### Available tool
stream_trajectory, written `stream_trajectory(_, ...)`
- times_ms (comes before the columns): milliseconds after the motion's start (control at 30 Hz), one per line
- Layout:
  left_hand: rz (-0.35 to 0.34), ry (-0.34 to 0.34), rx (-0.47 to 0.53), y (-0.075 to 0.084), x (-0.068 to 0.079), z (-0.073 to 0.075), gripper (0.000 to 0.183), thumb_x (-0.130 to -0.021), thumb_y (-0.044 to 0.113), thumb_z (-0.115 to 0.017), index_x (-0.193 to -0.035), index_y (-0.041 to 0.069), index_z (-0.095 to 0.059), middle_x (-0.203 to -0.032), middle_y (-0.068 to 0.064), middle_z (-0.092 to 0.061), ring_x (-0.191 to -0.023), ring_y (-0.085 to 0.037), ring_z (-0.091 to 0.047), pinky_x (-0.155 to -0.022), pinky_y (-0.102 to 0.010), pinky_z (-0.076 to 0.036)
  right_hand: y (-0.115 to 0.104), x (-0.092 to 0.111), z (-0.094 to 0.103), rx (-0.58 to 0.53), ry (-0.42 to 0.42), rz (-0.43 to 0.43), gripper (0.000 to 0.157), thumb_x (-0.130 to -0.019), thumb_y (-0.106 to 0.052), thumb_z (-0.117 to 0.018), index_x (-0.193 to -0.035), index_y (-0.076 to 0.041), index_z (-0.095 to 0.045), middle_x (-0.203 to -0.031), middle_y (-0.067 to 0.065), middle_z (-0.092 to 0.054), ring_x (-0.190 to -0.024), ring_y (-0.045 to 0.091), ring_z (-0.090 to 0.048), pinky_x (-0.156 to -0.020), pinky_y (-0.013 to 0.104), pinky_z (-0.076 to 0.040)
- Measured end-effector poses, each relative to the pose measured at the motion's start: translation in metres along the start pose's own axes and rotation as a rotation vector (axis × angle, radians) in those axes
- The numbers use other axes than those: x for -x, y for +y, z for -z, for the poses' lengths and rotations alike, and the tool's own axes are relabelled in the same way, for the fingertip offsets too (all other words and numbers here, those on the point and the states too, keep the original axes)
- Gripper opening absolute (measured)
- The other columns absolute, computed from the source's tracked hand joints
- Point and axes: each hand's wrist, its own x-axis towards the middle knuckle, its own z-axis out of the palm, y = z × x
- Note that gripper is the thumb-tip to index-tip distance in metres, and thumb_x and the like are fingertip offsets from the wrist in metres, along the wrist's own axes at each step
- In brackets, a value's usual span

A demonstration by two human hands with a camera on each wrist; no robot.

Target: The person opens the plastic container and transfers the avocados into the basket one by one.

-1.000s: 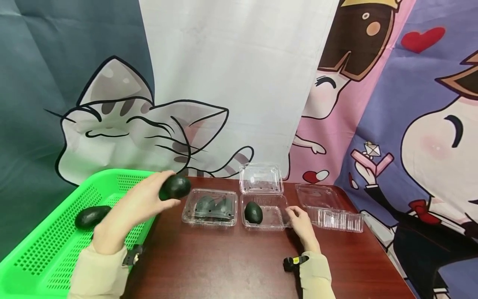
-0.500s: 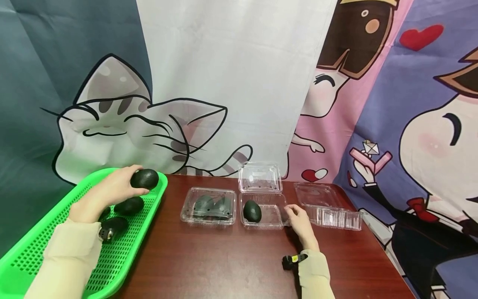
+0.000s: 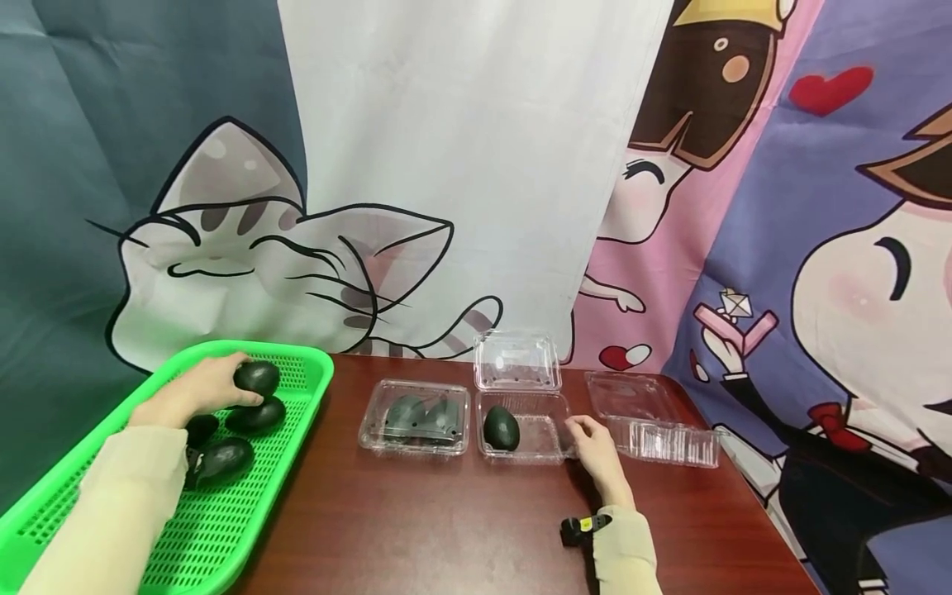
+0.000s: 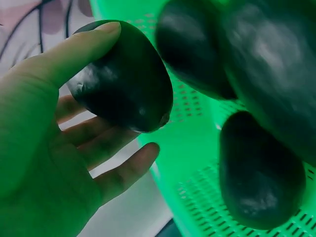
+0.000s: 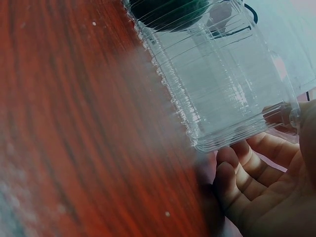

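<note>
In the head view my left hand is over the far end of the green basket, holding a dark avocado. Thumb and fingers wrap that avocado in the left wrist view. Other avocados lie on the basket's floor below it. My right hand is at the right side of an open clear plastic clamshell and pinches its edge. One avocado sits in the left half of this clamshell. Through the clear wall, a fingertip shows in the right wrist view.
Left of the open clamshell stands a closed clamshell with avocados inside. To the right lies another open clamshell, with its lid toward the back. A printed cloth hangs behind the brown table.
My left hand has carried the avocado leftward from beside the closed clamshell, then down into the basket among the others. The right hand has stayed at the open clamshell.
</note>
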Motion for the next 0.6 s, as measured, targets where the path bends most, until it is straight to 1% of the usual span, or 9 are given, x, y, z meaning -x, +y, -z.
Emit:
stream_trajectory(100,0.013,-0.004,-0.007,-0.013,-0.004,-0.003,0.085,-0.080,0.035,-0.078,-0.132,-0.020,-0.038,-0.116,-0.041,-0.051,-0.097,-0.053,-0.056,-0.074,-0.057,-0.047,0.001,0.000,-0.001,0.002,-0.007,-0.001,0.026,-0.098,-0.019,-0.058,-0.109,0.005,-0.064,-0.064,0.001,-0.048,-0.052,0.010,-0.047,-0.050,0.026,-0.040)
stream_trajectory(200,0.024,-0.009,-0.014,-0.021,-0.008,-0.003,0.086,-0.080,0.034,-0.079,-0.131,-0.021,-0.037,-0.115,-0.042,-0.051,-0.097,-0.053,-0.055,-0.073,-0.057,-0.047,0.002,0.000,-0.002,-0.006,-0.004,-0.002,0.024,-0.098,-0.017,-0.058,-0.108,0.004,-0.065,-0.065,0.001,-0.049,-0.053,0.012,-0.047,-0.050,0.026,-0.041)
stream_trajectory(300,0.049,-0.036,-0.028,-0.026,-0.010,-0.002,0.088,-0.081,0.033,-0.078,-0.134,-0.021,-0.033,-0.119,-0.044,-0.047,-0.101,-0.057,-0.052,-0.076,-0.060,-0.046,0.003,0.000,-0.003,-0.010,-0.003,-0.007,0.023,-0.098,-0.016,-0.058,-0.107,0.003,-0.066,-0.065,0.002,-0.049,-0.053,0.012,-0.047,-0.051,0.026,-0.042)
stream_trajectory(433,0.079,-0.077,-0.051,-0.028,-0.007,-0.001,0.087,-0.081,0.031,-0.079,-0.134,-0.021,-0.033,-0.125,-0.046,-0.042,-0.108,-0.061,-0.046,-0.080,-0.064,-0.044,0.005,0.001,-0.005,-0.013,-0.003,-0.006,0.023,-0.098,-0.016,-0.058,-0.107,0.004,-0.066,-0.064,0.001,-0.048,-0.052,0.011,-0.046,-0.050,0.026,-0.042)
stream_trajectory(533,0.089,-0.099,-0.062,-0.031,-0.006,0.000,0.084,-0.080,0.030,-0.080,-0.131,-0.021,-0.036,-0.124,-0.045,-0.044,-0.108,-0.061,-0.046,-0.080,-0.064,-0.044,0.006,0.001,-0.006,0.002,0.007,0.004,0.022,-0.098,-0.016,-0.058,-0.105,0.003,-0.066,-0.063,0.001,-0.047,-0.052,0.012,-0.045,-0.049,0.026,-0.041)
stream_trajectory(600,0.097,-0.106,-0.063,-0.034,-0.006,0.000,0.081,-0.079,0.028,-0.080,-0.128,-0.020,-0.038,-0.120,-0.044,-0.047,-0.106,-0.059,-0.047,-0.079,-0.062,-0.045,0.006,0.000,-0.006,0.012,0.014,0.011,0.022,-0.097,-0.016,-0.058,-0.105,0.003,-0.067,-0.063,0.001,-0.047,-0.052,0.012,-0.045,-0.049,0.026,-0.040)
